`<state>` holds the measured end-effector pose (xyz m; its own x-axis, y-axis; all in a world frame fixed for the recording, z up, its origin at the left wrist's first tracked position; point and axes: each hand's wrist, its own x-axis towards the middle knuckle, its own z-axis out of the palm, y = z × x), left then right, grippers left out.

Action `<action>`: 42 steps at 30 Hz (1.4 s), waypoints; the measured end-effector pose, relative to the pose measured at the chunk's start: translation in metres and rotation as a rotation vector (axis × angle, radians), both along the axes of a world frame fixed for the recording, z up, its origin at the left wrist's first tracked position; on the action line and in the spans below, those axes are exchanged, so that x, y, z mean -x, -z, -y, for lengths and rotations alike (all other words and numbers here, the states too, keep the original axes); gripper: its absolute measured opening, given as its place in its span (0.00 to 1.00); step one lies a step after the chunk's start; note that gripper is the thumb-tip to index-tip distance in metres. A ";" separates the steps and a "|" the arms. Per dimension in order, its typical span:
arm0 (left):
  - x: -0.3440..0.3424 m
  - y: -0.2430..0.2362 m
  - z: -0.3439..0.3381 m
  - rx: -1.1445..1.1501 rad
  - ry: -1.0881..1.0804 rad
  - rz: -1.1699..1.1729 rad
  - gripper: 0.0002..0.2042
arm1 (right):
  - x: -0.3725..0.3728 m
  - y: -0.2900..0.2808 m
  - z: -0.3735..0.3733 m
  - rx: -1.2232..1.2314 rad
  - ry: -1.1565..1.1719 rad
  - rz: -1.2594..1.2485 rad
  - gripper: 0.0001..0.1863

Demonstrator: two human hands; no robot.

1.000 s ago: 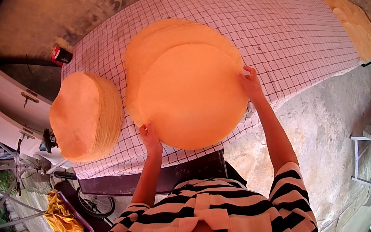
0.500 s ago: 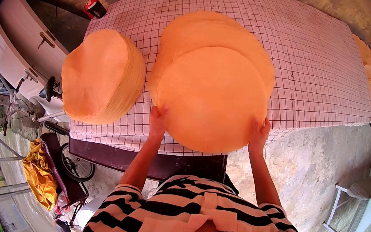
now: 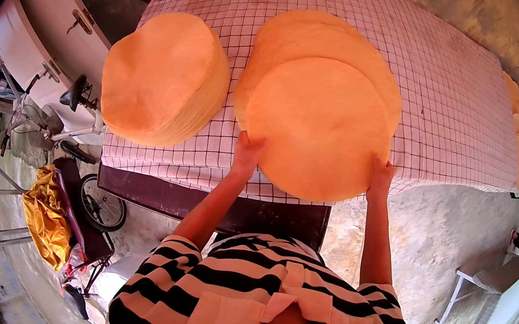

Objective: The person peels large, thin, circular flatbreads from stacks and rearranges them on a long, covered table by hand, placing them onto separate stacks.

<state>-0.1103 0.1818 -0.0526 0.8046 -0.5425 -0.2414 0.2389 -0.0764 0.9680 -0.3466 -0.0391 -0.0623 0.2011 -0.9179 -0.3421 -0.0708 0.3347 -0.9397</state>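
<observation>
Two hands grip one round orange sheet at the near edge of the gridded rack (image 3: 464, 124): left hand (image 3: 248, 154) and right hand (image 3: 380, 179) closed on opposite rims of the sheet (image 3: 317, 127), equally near, stack (image 3: 162, 75) leftward.

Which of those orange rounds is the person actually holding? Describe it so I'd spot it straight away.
Start at the big checked table. At its near edge, beside the tall stack of rounds, a few discs lie overlapped. The held disc is the topmost and nearest one, jutting over the edge, gripped by the left hand and right hand at its sides.
</observation>
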 end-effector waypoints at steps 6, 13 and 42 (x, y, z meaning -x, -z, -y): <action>-0.050 -0.024 -0.011 0.192 0.006 -0.094 0.17 | 0.003 -0.015 -0.082 -0.115 0.040 0.265 0.18; -0.034 -0.002 -0.032 -0.237 0.002 0.054 0.15 | -0.003 -0.023 -0.053 -0.061 -0.094 0.245 0.15; -0.271 -0.275 -0.183 0.472 -0.169 0.474 0.13 | -0.335 -0.256 -0.095 0.351 -0.524 0.666 0.13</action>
